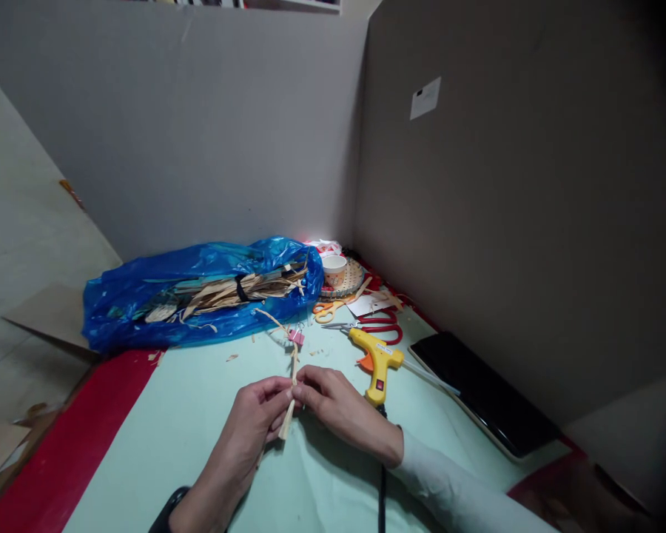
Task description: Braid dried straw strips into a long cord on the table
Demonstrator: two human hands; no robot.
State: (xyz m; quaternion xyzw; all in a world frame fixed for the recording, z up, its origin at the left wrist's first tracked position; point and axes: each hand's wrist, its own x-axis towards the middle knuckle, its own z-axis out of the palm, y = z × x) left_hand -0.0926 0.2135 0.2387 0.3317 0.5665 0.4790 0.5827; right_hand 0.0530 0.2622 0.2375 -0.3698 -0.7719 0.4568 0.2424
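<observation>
A thin braid of pale dried plant fibre (294, 363) runs across the middle of the table, its far end held by a pink binder clip (296, 337). My left hand (255, 414) pinches the strands from the left side. From the right, my right hand (333, 406) pinches the same spot, thumb and fingers pressed together. Loose strand ends hang down below my fingertips. Just right of my right hand lies a yellow hot glue gun (378, 363), with a glue stick poking out of its back and a black cord running toward me.
A blue plastic bag (127, 296) with a tied bundle of dried leaves (244, 290) lies at the back left. Red-handled scissors (388, 326), orange scissors (326, 311), a paper cup (334, 271) and a woven tray (356, 275) stand behind. A black tablet (477, 392) lies right, beside the grey partition (505, 222).
</observation>
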